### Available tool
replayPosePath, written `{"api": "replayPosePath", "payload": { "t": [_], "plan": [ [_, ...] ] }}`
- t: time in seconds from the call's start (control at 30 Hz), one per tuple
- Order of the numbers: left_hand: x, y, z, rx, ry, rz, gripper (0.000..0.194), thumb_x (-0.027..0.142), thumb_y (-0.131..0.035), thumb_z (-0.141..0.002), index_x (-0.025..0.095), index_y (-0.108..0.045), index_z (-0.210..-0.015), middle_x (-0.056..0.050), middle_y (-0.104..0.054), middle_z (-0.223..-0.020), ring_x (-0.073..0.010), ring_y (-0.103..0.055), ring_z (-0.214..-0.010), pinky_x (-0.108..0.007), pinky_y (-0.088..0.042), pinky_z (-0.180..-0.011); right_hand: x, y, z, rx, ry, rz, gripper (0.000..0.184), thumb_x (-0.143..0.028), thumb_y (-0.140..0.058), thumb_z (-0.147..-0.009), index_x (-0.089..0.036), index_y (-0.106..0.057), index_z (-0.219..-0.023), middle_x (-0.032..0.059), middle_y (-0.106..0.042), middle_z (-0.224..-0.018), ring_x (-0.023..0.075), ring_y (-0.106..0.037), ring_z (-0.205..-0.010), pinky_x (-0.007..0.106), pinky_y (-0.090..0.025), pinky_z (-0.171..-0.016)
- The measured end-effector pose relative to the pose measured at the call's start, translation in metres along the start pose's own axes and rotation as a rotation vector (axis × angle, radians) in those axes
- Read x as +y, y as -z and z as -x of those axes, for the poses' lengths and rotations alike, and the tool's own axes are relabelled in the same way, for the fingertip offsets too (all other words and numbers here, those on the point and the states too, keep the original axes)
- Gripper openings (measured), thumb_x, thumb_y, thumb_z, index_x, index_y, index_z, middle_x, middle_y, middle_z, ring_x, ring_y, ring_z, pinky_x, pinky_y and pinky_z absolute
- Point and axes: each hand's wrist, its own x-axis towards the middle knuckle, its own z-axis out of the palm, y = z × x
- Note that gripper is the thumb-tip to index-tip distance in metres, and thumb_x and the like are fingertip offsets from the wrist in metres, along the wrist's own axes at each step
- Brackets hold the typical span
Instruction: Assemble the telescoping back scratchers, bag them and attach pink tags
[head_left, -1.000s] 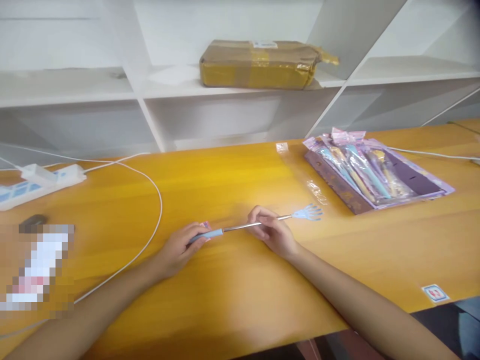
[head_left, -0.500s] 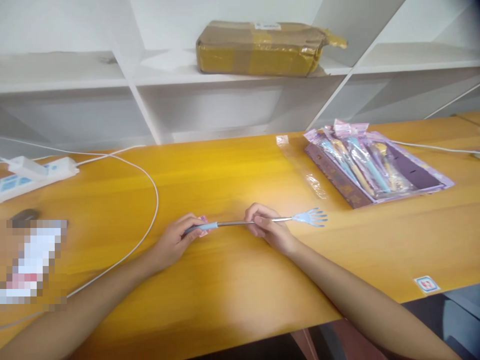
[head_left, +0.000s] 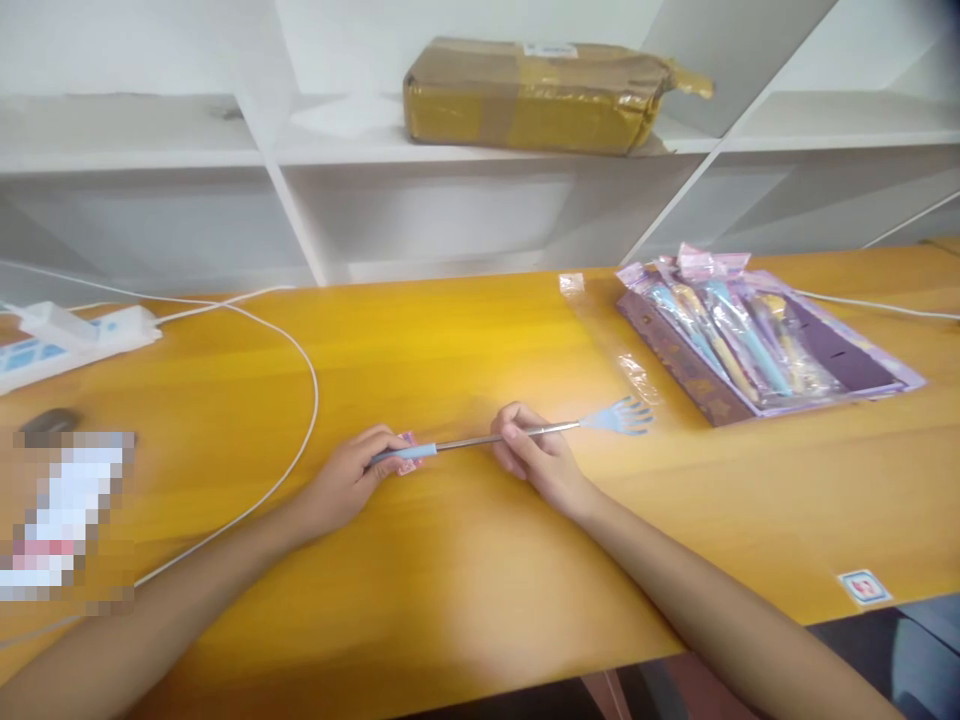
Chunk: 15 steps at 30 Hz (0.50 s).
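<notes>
A telescopic back scratcher (head_left: pixel 469 442) lies stretched out just above the yellow table (head_left: pixel 465 580), with a light blue grip, a thin metal rod and a blue hand-shaped head (head_left: pixel 619 417) at the right. My left hand (head_left: pixel 352 477) is closed round the blue grip, a small pink piece showing by the fingers. My right hand (head_left: pixel 536 455) pinches the metal rod near its middle. Both forearms rest on the table.
A purple display box of packaged scratchers (head_left: pixel 750 340) lies at the right, an empty clear wrapper (head_left: pixel 611 340) beside it. A white power strip (head_left: pixel 67 335) and its cable (head_left: pixel 304 400) run at the left. A taped brown parcel (head_left: pixel 536 95) sits on the white shelf.
The scratcher's head end has risen slightly and both hands keep their hold. The view has shifted a little.
</notes>
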Motion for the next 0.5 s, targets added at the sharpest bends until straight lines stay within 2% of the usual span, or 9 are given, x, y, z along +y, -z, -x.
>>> {"api": "replayPosePath", "payload": {
  "t": [0.2,0.33,0.5],
  "plan": [
    [-0.002,0.005,-0.002,0.041,0.038,0.081,0.028,0.043,-0.053,-0.109,0.024,-0.073,-0.113,-0.004,-0.071,-0.108,-0.0195,-0.066,-0.101,-0.034,-0.048,-0.098,-0.007,0.01,-0.013,0.203,0.134,-0.114,0.04,-0.058,-0.072,-0.098,-0.026,-0.048,-0.092,-0.0079,-0.037,-0.068,0.0089,-0.024,-0.049,0.026,-0.016,-0.047],
    [-0.002,0.005,-0.002,0.062,0.054,0.071,0.029,0.044,-0.054,-0.108,0.024,-0.074,-0.116,-0.004,-0.071,-0.105,-0.0196,-0.066,-0.098,-0.033,-0.048,-0.094,-0.013,0.017,-0.017,0.303,0.171,-0.109,0.045,-0.068,-0.063,-0.098,-0.027,-0.048,-0.091,-0.0073,-0.035,-0.068,0.0092,-0.018,-0.046,0.028,-0.013,-0.046],
    [0.0,0.004,-0.001,0.051,0.028,0.036,0.029,0.044,-0.053,-0.109,0.025,-0.073,-0.119,-0.004,-0.071,-0.109,-0.0191,-0.066,-0.099,-0.032,-0.049,-0.094,-0.011,0.018,-0.016,0.391,0.197,-0.068,0.04,-0.058,-0.062,-0.103,-0.025,-0.049,-0.084,-0.0061,-0.037,-0.064,0.0097,-0.023,-0.045,0.029,-0.015,-0.047]
  ]
}}
